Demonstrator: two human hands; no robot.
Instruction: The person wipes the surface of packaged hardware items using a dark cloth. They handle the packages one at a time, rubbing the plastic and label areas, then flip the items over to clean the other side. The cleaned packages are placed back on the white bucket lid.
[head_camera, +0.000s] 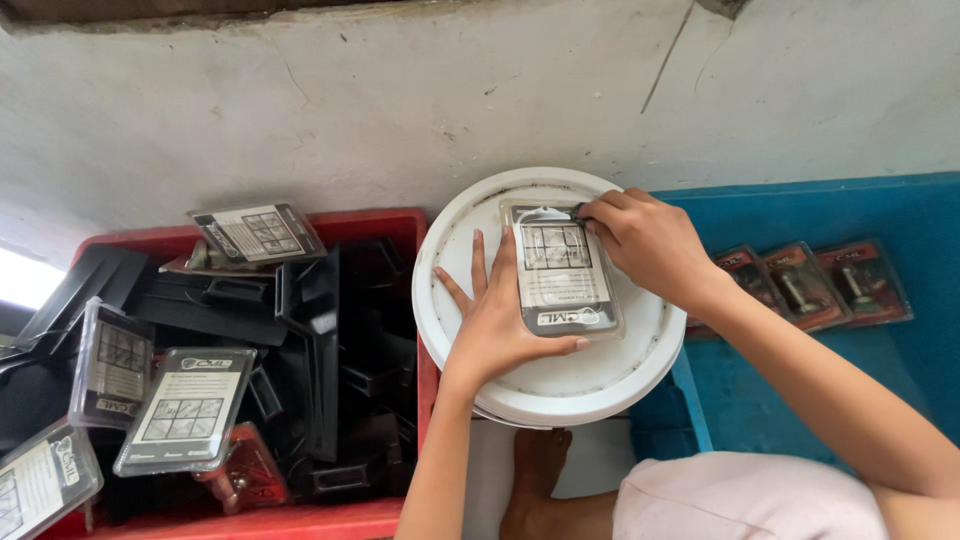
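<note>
Pressing down on a clear blister pack (562, 270) is what we are doing with both hands, the pack lying flat on the lid of a white bucket (470, 235) in front of us. Our left hand (497, 320) is lying open beside the pack's left edge, fingers spread and pointing away from us, while the thumb is reaching under the pack's lower end and touching it. Our right hand (650, 243) is coming in from the right, its fingertips bunched together and pinching the pack's top right corner. The pack is showing a printed card with a small grid picture, and its dark band is facing us.

To our left a red crate (300, 522) is sitting just beside the bucket, holding black plastic pieces (320, 340) in a loose heap, and several more packs (185, 408) of the same kind are resting on top of them. To our right a blue surface (880, 210) is carrying a row of red-backed packs (820, 285) lying side by side, partly hidden behind our right wrist. A rough whitewashed wall (400, 100) is running behind everything.
</note>
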